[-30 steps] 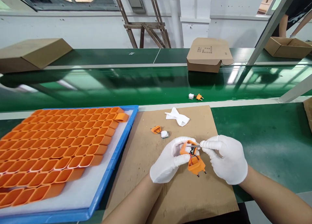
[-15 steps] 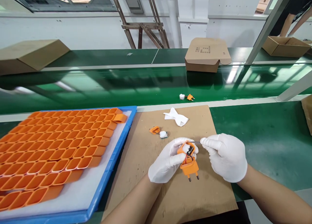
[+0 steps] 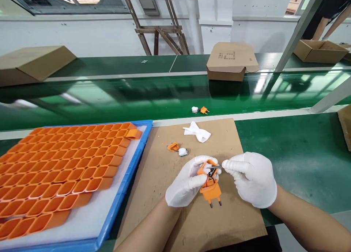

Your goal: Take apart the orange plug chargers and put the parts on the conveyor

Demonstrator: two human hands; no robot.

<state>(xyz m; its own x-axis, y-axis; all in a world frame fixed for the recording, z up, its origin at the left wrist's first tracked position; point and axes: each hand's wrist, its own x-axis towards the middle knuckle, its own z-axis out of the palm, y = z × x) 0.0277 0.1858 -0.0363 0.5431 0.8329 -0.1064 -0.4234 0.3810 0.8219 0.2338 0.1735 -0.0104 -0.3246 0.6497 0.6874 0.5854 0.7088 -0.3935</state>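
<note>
My left hand (image 3: 186,184), in a white glove, is closed around an orange charger housing (image 3: 201,170). Inside the housing sits a small black circuit board (image 3: 211,172) with white material. Red and dark wires run from it to the orange two-pin plug part (image 3: 211,191), which hangs below with its pins pointing down. My right hand (image 3: 251,177), also gloved, pinches a thin metal tool (image 3: 218,167) whose tip reaches into the housing opening. Whether the tool has one prong or two is hard to see.
A blue tray (image 3: 127,182) of orange housing shells (image 3: 68,171) stands left. On the cardboard sheet (image 3: 153,193) lie another opened charger (image 3: 173,147) and a white cloth (image 3: 197,131). A wired plug assembly (image 3: 203,110) rests on the green belt (image 3: 137,102). A carton (image 3: 231,62) stands behind.
The metal tool has moved from the housing's upper rim down into its opening. Both hands shifted slightly. The plug assembly on the belt has moved left.
</note>
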